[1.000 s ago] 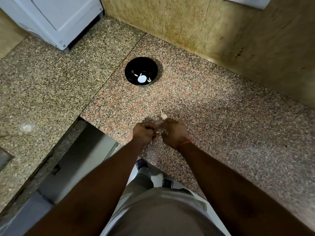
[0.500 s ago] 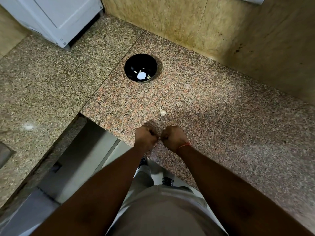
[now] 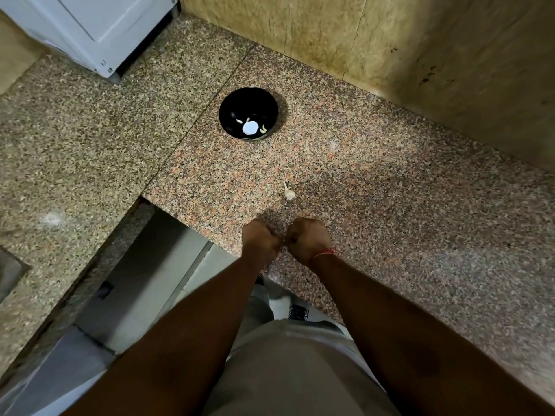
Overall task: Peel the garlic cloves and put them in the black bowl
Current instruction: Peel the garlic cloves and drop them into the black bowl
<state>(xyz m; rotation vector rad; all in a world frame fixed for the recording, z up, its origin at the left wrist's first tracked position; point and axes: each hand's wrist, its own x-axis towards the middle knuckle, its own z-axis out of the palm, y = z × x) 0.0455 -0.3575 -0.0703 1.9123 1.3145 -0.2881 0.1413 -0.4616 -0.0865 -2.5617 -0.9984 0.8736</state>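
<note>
Head view: both fists close together over the speckled stone counter (image 3: 390,205).
Left hand (image 3: 260,240): fingers curled; what it holds is hidden.
Right hand (image 3: 309,238): same.
Small white garlic piece (image 3: 289,192): just past the hands.
Round black bowl (image 3: 248,113): farther off.

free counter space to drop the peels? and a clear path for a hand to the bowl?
Bare granite lies right of the black bowl up to the wall, and right of the right hand. Left of the seam, the grey counter is bare up to the white appliance. Crowded: the garlic piece sits between the left hand and the bowl.
</note>
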